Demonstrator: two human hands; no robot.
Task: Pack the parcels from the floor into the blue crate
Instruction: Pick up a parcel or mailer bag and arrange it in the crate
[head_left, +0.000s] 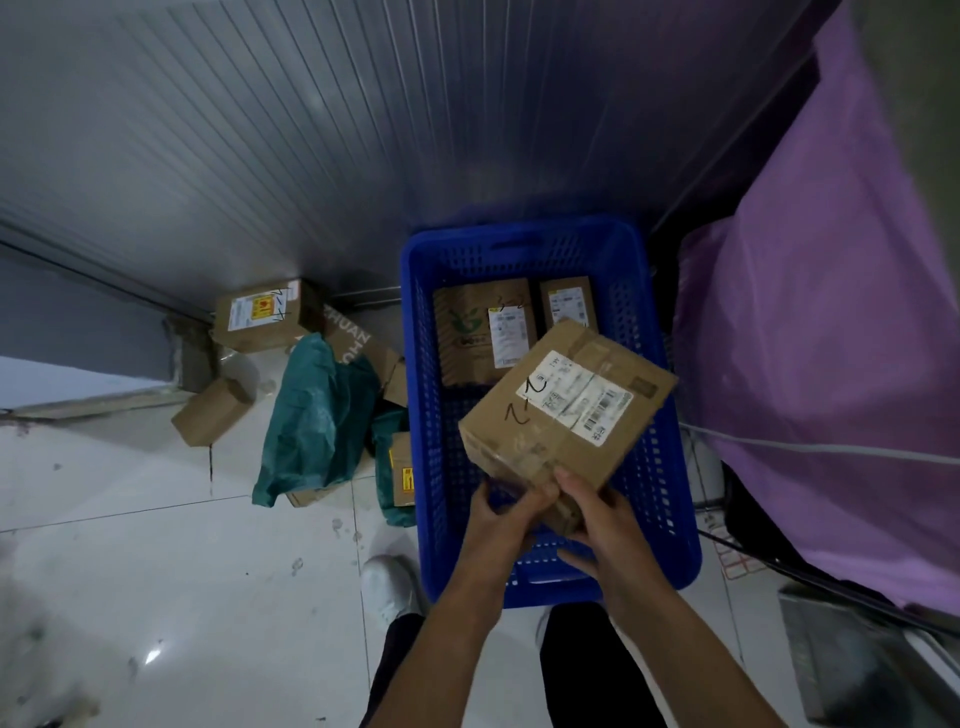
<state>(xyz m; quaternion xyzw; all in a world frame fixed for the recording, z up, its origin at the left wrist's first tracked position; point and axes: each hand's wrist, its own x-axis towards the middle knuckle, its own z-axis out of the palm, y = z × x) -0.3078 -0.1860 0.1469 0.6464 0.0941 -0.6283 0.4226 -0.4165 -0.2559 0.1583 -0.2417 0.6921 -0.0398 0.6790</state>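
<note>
The blue crate (421, 415) stands on the floor in front of me. Two cardboard parcels lie flat at its far end: a wide one with a green logo (467, 332) and a narrow one (566, 301). Over the crate's middle I hold a taped cardboard box (561, 410) with a white label, tilted. My left hand (506, 512) and my right hand (592, 506) both grip its near corner. Left of the crate on the floor lie a labelled box (260, 317), a plain small box (213, 410), a green mailer bag (317, 421) and more parcels partly under it.
A ribbed grey wall (260, 130) runs behind the crate and the parcels. Purple cloth (831, 312) hangs close on the crate's right, with a wire rack and a metal object below it. My white shoe (387, 587) stands at the crate's near left corner on pale floor tiles.
</note>
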